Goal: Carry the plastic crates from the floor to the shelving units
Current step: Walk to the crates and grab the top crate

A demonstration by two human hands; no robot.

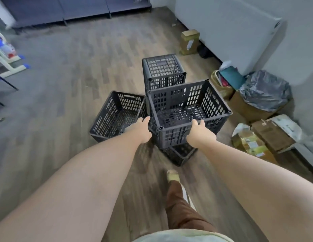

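Both bare forearms stretch forward over the wooden floor point(86, 55), one foot in a sandal point(173, 175) planted below. The right hand point(201, 134) grips the near rim of the top crate point(189, 109), thumb hooked over the edge. The left hand point(141, 131) is at that crate's left corner, fingers curled round its side, though the fingertips are hidden. This crate sits open side up on another crate point(180, 155) beneath. Just left, an open crate point(117, 114) rests on the floor; behind, an upturned crate point(162, 72). Dark shelving units point(73, 9) line the far wall, well apart. Cardboard boxes point(272, 135) sit right.
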